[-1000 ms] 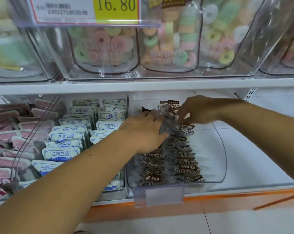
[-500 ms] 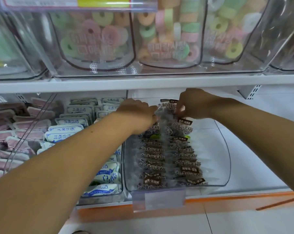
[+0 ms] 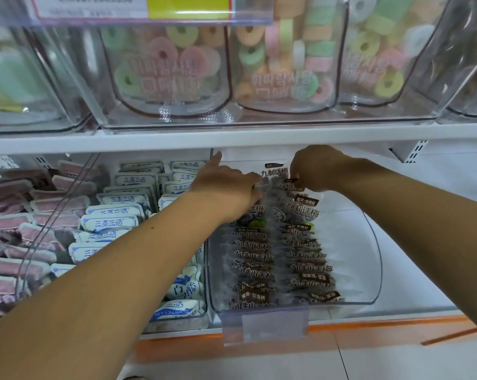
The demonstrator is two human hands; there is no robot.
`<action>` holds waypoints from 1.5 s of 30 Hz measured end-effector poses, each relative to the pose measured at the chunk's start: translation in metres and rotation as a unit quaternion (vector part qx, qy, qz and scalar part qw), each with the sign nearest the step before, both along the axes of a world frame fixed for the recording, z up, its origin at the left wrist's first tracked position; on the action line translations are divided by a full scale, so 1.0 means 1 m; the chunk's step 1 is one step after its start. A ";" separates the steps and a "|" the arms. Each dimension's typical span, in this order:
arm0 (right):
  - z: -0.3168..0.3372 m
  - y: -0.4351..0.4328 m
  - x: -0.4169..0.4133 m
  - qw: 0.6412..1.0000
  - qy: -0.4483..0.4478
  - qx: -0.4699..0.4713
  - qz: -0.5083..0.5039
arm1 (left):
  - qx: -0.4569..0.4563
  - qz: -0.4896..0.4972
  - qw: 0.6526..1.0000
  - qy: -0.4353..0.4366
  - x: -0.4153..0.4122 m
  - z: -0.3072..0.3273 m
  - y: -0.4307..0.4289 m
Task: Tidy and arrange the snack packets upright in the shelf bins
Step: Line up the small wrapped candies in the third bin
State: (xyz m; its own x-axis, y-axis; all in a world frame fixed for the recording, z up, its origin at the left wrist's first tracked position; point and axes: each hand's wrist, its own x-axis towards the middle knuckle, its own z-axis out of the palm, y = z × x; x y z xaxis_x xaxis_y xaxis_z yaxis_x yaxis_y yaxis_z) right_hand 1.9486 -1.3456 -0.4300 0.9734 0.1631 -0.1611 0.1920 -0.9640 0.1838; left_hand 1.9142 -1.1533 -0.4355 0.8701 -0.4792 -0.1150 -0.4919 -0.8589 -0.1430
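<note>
White packets (image 3: 108, 223) fill the neighbouring bin at 9 o'clock of the clear bin (image 3: 368, 256). In the clear bin the plum packets (image 3: 303, 267) stand in two rows. At its 12 o'clock end the left hand (image 3: 226, 187) grips the rear packets, forefinger stretched out, and the right hand (image 3: 316, 168) pinches a packet's top edge. It would be best to press both rows back together, tops level and labels facing 6 o'clock.

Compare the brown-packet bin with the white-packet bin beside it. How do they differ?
The brown-packet bin holds clear packets with dark labels; the white-packet bin holds white packets with blue print. The brown-packet bin has bare space at its right; the white-packet bin is filled across. The left hand and right hand grip clear packets only. Both bins are clear plastic.
</note>
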 end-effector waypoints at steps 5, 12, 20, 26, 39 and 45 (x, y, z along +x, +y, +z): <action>0.014 0.005 0.005 0.972 0.073 0.217 -0.045 | 0.038 -0.011 0.997 0.071 -0.004 0.016 0.010; -0.011 0.016 0.013 0.998 -0.050 -0.004 -0.023 | 0.044 -0.064 0.996 0.034 -0.006 0.007 0.017; -0.006 0.035 0.015 0.993 -0.044 0.106 0.030 | 0.042 -0.093 0.994 -0.027 -0.011 0.003 0.017; -0.003 0.004 0.026 0.986 0.052 0.158 -0.026 | 0.060 -0.078 0.995 -0.004 -0.008 0.003 0.016; 0.016 -0.004 -0.010 0.988 0.074 0.135 0.031 | 0.095 -0.024 0.994 0.037 -0.003 0.010 -0.001; 0.002 0.002 -0.012 0.997 -0.055 0.012 0.046 | 0.099 0.025 0.995 -0.023 0.010 0.004 -0.008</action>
State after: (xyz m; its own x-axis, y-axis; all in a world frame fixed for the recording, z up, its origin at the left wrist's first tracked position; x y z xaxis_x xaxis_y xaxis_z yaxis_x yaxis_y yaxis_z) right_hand 1.9370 -1.3434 -0.4281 0.9659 0.2542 -0.0492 0.2589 -0.9478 0.1860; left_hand 1.9237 -1.1615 -0.4311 0.8988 -0.4069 -0.1627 -0.4383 -0.8350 -0.3327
